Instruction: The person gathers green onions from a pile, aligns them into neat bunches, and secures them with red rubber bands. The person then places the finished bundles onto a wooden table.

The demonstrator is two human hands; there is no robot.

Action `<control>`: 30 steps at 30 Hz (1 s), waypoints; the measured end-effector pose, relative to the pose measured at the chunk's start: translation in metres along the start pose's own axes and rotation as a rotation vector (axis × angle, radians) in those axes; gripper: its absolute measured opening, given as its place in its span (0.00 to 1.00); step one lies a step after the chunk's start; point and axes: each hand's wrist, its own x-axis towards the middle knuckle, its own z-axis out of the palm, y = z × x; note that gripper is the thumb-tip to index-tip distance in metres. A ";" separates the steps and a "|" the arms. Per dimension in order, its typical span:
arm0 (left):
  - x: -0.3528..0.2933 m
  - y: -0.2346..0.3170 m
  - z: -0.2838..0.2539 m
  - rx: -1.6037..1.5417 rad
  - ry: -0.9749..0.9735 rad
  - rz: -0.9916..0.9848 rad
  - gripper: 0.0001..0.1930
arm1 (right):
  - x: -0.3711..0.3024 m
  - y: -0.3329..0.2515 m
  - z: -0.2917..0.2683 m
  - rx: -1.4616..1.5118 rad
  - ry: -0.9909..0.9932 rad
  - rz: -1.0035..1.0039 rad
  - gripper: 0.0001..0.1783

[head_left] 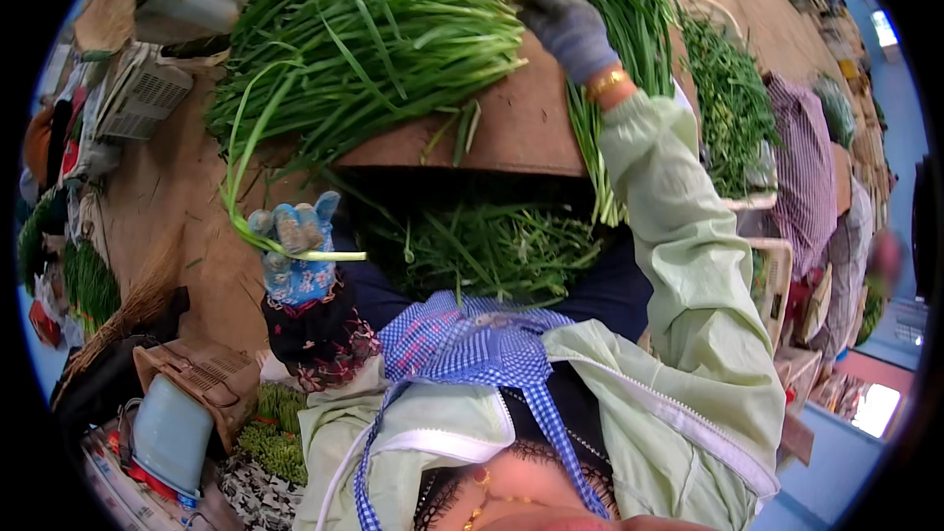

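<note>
My left hand [298, 234], in a worn glove with a blue floral cuff, is closed around a few garlic chive stalks [258, 128]. Their pale cut end sticks out to the right of the fist, and the green leaves arch up toward the pile. A big heap of garlic chives [383, 39] lies on a brown board [526, 128], pale stem ends to the right. Gloved in grey-purple, my right hand [568, 31] reaches to those stem ends, its fingertips pinched at them. A second bunch of chives [629, 49] lies beyond my right wrist.
Under the board's near edge, loose leaves and trimmings [492, 251] fill the space before my lap. A broom [133, 310] lies at the left, near a brown crate [202, 374] and a pale blue container [172, 433]. At the right stands a crate of greens [728, 108].
</note>
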 end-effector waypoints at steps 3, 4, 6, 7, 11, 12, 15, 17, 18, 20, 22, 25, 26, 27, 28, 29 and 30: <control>0.023 0.004 0.007 0.193 0.146 -0.071 0.25 | 0.061 -0.019 0.025 -0.398 0.060 -0.010 0.17; 0.025 -0.014 0.009 0.213 0.163 -0.102 0.26 | 0.080 -0.018 0.036 -0.449 0.011 -0.032 0.19; 0.025 -0.054 -0.010 0.094 0.155 -0.304 0.24 | 0.115 0.002 0.058 -0.538 -0.094 -0.152 0.23; 0.021 -0.075 -0.009 0.159 0.211 -0.415 0.23 | 0.119 0.017 0.071 -0.562 -0.182 -0.234 0.24; -0.005 -0.110 -0.021 0.252 0.343 -0.643 0.19 | 0.108 -0.008 0.075 -0.753 -0.271 -0.151 0.19; -0.008 -0.115 -0.024 0.300 0.390 -0.660 0.19 | 0.091 -0.003 0.067 -0.663 -0.068 -0.308 0.13; 0.008 -0.122 -0.008 0.358 0.561 -0.692 0.18 | 0.035 -0.024 0.044 -0.562 0.018 -0.579 0.09; 0.008 -0.132 -0.022 0.295 0.625 -0.610 0.17 | -0.018 -0.060 0.047 -0.561 -0.090 -0.554 0.08; 0.010 -0.128 -0.012 0.371 0.708 -0.604 0.17 | -0.046 -0.088 0.043 -0.500 -0.258 -0.507 0.08; 0.017 -0.130 -0.010 0.243 0.810 -0.570 0.17 | -0.084 -0.125 0.050 -0.441 -0.416 -0.410 0.07; 0.005 -0.140 -0.036 -0.154 0.735 -0.649 0.16 | -0.128 -0.132 0.067 -0.377 -0.387 -0.288 0.07; -0.022 -0.136 -0.101 -0.667 0.342 -0.806 0.14 | -0.175 -0.134 0.065 -0.094 -0.107 -0.110 0.15; -0.021 -0.139 -0.081 -0.585 0.288 -0.605 0.15 | -0.183 -0.125 0.051 0.074 -0.017 -0.037 0.19; -0.017 -0.134 -0.069 -0.355 0.341 -0.617 0.17 | -0.197 -0.112 0.041 0.058 0.085 0.006 0.18; -0.014 -0.134 -0.057 -0.376 0.275 -0.615 0.17 | -0.216 -0.098 0.034 -0.016 0.186 0.085 0.16; -0.011 -0.133 -0.042 -0.365 0.378 -0.624 0.17 | -0.233 -0.075 0.035 0.158 0.159 0.282 0.15; -0.007 -0.131 -0.034 -0.304 0.457 -0.642 0.18 | -0.236 -0.069 0.021 0.301 0.091 0.449 0.14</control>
